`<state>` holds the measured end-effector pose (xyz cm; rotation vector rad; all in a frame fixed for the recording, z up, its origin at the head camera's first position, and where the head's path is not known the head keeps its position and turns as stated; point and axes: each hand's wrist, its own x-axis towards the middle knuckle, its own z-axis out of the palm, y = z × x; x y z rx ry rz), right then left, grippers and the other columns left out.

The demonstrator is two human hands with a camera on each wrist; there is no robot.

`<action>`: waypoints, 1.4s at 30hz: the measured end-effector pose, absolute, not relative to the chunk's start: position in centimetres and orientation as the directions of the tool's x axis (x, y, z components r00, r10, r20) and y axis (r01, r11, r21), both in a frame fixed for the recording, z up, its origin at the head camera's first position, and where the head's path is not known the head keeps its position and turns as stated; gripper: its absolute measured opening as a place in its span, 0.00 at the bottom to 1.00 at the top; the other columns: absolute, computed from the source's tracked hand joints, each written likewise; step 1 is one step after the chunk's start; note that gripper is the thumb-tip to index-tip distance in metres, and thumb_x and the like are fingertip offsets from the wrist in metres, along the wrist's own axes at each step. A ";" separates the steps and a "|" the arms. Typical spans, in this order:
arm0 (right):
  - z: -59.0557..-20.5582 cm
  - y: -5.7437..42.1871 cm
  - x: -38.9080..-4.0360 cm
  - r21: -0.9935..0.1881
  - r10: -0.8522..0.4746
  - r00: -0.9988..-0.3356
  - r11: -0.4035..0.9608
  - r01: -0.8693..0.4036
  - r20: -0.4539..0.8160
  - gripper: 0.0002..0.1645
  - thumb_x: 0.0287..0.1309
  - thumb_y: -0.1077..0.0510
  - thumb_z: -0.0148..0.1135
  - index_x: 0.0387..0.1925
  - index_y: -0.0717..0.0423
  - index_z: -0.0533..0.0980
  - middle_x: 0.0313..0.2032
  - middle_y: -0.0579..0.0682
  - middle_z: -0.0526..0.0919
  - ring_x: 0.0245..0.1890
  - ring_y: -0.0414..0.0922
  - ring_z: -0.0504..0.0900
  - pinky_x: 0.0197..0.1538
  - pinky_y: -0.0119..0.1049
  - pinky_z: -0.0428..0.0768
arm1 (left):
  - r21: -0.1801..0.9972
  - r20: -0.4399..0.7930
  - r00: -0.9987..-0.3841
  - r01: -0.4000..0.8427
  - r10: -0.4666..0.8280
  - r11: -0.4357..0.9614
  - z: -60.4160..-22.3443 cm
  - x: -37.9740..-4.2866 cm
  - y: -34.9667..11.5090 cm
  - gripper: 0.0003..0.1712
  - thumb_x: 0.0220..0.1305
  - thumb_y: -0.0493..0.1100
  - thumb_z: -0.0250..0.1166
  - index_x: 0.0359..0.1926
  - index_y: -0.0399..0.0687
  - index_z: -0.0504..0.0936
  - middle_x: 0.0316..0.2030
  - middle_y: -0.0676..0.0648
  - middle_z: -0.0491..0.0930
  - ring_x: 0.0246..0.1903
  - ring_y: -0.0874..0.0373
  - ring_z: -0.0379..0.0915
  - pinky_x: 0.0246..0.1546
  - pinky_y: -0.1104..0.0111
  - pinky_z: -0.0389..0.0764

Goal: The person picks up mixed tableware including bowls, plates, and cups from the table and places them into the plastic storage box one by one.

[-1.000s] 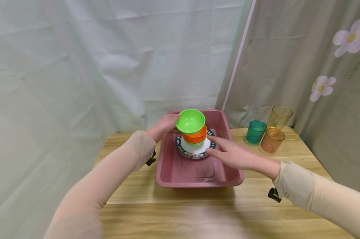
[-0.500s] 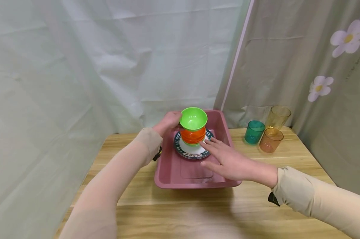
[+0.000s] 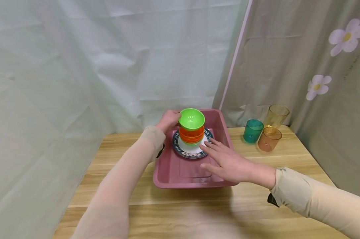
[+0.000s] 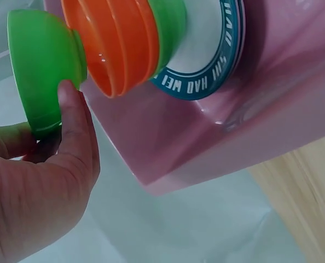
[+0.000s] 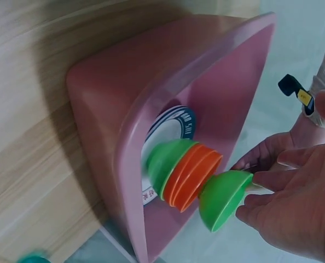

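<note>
A bright green bowl [image 3: 192,119] is pinched at its left side by my left hand [image 3: 169,120], thumb and fingers on its wall. It sits tilted just above a stack of orange bowls [image 3: 191,135]; the left wrist view shows its base at the top orange rim. Another green bowl [image 4: 170,27] forms the bottom of that stack. The stack stands on a white plate [image 3: 189,153] with a dark teal, lettered rim, inside a pink basin [image 3: 195,185]. My right hand [image 3: 227,164] hovers over the basin's right front side, fingers spread, holding nothing.
Right of the basin, on the wooden table [image 3: 180,212], stand a teal glass [image 3: 253,131], a pinkish-orange glass [image 3: 269,139] and a taller amber glass [image 3: 276,116]. A pale curtain [image 3: 156,66] hangs close behind the basin, and another side runs along the right.
My right hand has drawn back from the bowl stack towards me, its fingers spreading. The green bowl in my left hand has shifted slightly right over the stack.
</note>
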<state>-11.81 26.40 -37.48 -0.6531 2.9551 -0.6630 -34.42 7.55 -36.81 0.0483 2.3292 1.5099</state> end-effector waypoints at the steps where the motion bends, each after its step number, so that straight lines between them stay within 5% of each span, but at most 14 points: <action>1: -37.5 26.4 -11.8 -0.418 -0.411 -0.910 0.819 -0.393 0.049 0.46 0.71 0.33 0.55 0.79 0.52 0.60 0.76 0.59 0.60 0.78 0.62 0.50 0.74 0.62 0.55 | 0.882 -0.273 -0.937 -0.154 0.216 0.445 -36.9 -34.5 7.5 0.21 0.76 0.36 0.50 0.64 0.37 0.80 0.40 0.42 0.80 0.31 0.54 0.75 0.49 0.58 0.83; 9: -38.0 26.4 -11.7 -0.426 -0.411 -0.912 0.821 -0.381 0.023 0.47 0.70 0.29 0.51 0.79 0.51 0.60 0.77 0.59 0.60 0.78 0.61 0.49 0.74 0.62 0.55 | 0.800 -0.221 -0.958 -0.069 0.185 0.596 -37.7 -35.1 7.7 0.12 0.70 0.32 0.53 0.39 0.35 0.85 0.36 0.43 0.80 0.36 0.48 0.83 0.32 0.66 0.86; 24: -38.4 26.3 -11.6 -0.444 -0.399 -0.917 0.820 -0.361 0.009 0.45 0.71 0.31 0.53 0.78 0.52 0.62 0.77 0.59 0.59 0.78 0.61 0.48 0.74 0.61 0.55 | 0.654 -0.226 -0.954 0.002 0.197 0.756 -38.4 -35.4 7.8 0.15 0.70 0.31 0.52 0.44 0.32 0.85 0.42 0.38 0.85 0.36 0.46 0.87 0.35 0.66 0.86; 34: -38.7 26.4 -11.7 -0.474 -0.381 -0.924 0.818 -0.326 -0.022 0.46 0.70 0.31 0.54 0.78 0.50 0.62 0.78 0.56 0.58 0.79 0.59 0.46 0.74 0.60 0.57 | 0.585 -0.231 -0.945 0.056 0.232 0.809 -38.8 -35.4 8.0 0.13 0.66 0.31 0.51 0.29 0.38 0.80 0.26 0.46 0.76 0.23 0.55 0.72 0.24 0.72 0.76; 42: -38.7 26.6 -11.7 -0.490 -0.381 -0.924 0.808 -0.327 -0.012 0.45 0.71 0.32 0.54 0.77 0.53 0.63 0.77 0.58 0.59 0.79 0.62 0.46 0.73 0.63 0.56 | 0.617 -0.323 -0.929 -0.063 0.180 0.785 -38.8 -35.5 8.1 0.13 0.69 0.31 0.52 0.43 0.32 0.83 0.35 0.42 0.79 0.25 0.53 0.72 0.25 0.71 0.77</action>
